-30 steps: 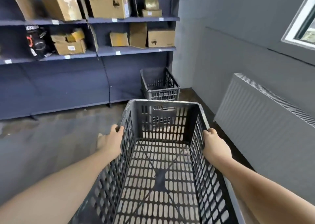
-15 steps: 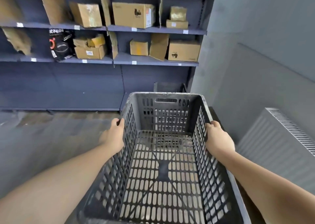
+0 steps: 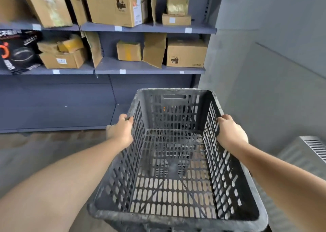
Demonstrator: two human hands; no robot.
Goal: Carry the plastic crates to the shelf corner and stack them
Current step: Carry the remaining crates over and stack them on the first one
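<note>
I carry an empty dark grey slotted plastic crate (image 3: 173, 161) in front of me, held level above the floor. My left hand (image 3: 121, 131) grips its left rim, fingers curled over the edge. My right hand (image 3: 230, 132) grips the right rim the same way. Through the crate's slotted bottom I make out parts of another grey crate (image 3: 169, 168) standing on the floor beneath it, mostly hidden.
A dark blue shelf unit (image 3: 123, 71) with several cardboard boxes (image 3: 186, 53) fills the wall ahead and ends at the corner with a grey wall (image 3: 264, 64). A white radiator (image 3: 307, 154) stands at the right. Bare floor (image 3: 44, 152) lies to the left.
I have moved closer to the shelf corner with the crate in both hands. The floor crate, in open view a second ago, is now hidden under the carried one.
</note>
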